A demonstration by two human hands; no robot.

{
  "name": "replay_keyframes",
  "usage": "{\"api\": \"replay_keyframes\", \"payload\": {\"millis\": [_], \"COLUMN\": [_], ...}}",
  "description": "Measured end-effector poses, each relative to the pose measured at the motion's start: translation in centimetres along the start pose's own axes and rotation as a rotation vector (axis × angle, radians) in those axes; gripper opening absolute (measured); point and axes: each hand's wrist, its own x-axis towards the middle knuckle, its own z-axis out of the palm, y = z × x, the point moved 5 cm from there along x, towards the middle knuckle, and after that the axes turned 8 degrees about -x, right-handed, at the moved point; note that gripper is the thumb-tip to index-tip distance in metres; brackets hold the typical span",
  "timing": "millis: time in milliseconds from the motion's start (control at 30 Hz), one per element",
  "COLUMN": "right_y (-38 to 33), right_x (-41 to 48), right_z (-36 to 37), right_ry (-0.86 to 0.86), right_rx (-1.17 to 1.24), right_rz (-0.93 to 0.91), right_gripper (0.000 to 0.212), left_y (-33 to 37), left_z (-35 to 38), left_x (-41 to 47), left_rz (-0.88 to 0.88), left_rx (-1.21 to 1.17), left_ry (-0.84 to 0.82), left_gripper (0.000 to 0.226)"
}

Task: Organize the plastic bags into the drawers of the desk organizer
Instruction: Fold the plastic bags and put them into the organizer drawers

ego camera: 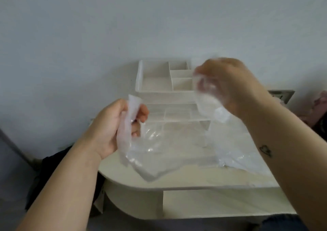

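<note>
Pale wall (106,27) fills upper half of frame. Cream table (194,181) w/ rounded front edge at centre-bottom, open shelf (221,204) under its top. Grey-framed plate (281,95) on wall at mid right, blurred. Pink cloth (320,103) at far right edge. Dark fabric (53,163) lower left, beside table; grey surface (10,160) at far left

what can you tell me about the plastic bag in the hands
The plastic bag is thin, clear, crinkled film with glossy highlights, held up in front of the desk organizer. The left hand grips one bunched edge, the right hand grips another higher up; the rest sags toward the table, whether touching it cannot be told.
</note>
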Motion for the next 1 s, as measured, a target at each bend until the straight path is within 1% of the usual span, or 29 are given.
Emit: {"api": "replay_keyframes", "payload": {"millis": [67,100,167,233,300,400,467,533,633,700,733,767,800,833,900,933,967,1000], "right_y": [1.1,2.0,4.2,6.6,8.5,9.8,9.9,9.8,9.3,9.1,9.1,9.2,9.4,9.6,9.9,9.8,9.7,9.6], "right_x": [-0.2,-0.3,-0.5,-0.7,-0.9,-1.1,-1.2,-1.2,-1.1,-1.1,-1.3,-1.5,-1.8,-2.2,-3.0,-3.3,-3.5,-3.5], "right_z": [3.1,4.4,6.3,7.8,8.6,9.1,9.2,9.3,8.7,8.0,7.5,7.0,6.6,6.4,6.2,6.2,6.2,6.1], "right_ry": [-0.174,-0.229,-0.313,-0.4,-0.439,-0.423,-0.458,-0.518,-0.551,-0.566,-0.58,-0.599,-0.61,-0.606,-0.556,-0.505,-0.427,-0.326], "right_rx": [-0.245,-0.333,-0.467,-0.548,-0.565,-0.516,-0.452,-0.397,-0.38,-0.448,-0.524,-0.633,-0.747,-0.837,-0.915,-0.949,-1.005,-1.063], "right_rz": [0.029,0.044,0.086,0.159,0.233,0.305,0.339,0.343,0.278,0.196,0.137,0.062,-0.02,-0.099,-0.205,-0.255,-0.306,-0.354], "right_gripper": [0.015,0.017,0.023,0.03,0.032,0.041,0.046,0.049,0.045,0.036,0.028,0.021,0.025,0.04,0.07,0.078,0.081,0.082], "left_y": [-0.8,-1.2,-2.1,-2.9,-3.4,-3.7,-3.7,-3.6,-3.8,-3.9,-3.9,-3.7,-3.3,-2.9,-2.3,-2.1,-1.9,-1.8], "left_z": [0.2,0.2,0.2,0.0,-0.6,-1.7,-1.7,-1.4,-1.4,-1.6,-1.6,-1.5,-1.4,-1.3,-1.1,-1.1,-1.1,-1.1], "left_x": [-1.0,-1.4,-1.6,-1.4,-1.0,-0.6,-0.7,-0.8,-0.5,-0.4,-0.3,-0.2,-0.1,0.0,0.1,0.1,0.1,0.1], "left_rz": [-0.145,-0.198,-0.261,-0.285,-0.303,-0.331,-0.347,-0.354,-0.378,-0.377,-0.355,-0.318,-0.273,-0.234,-0.19,-0.175,-0.161,-0.158], "left_rx": [0.116,0.139,0.162,0.163,0.172,0.202,0.201,0.223,0.241,0.249,0.232,0.181,0.102,0.017,-0.112,-0.165,-0.225,-0.285], "left_ry": [-0.203,-0.262,-0.311,-0.308,-0.263,-0.186,-0.181,-0.193,-0.183,-0.171,-0.168,-0.171,-0.183,-0.194,-0.202,-0.203,-0.21,-0.226], "left_gripper": [0.039,0.039,0.041,0.04,0.041,0.038,0.029,0.028,0.025,0.04,0.048,0.05,0.048,0.044,0.041,0.04,0.04,0.045]}}
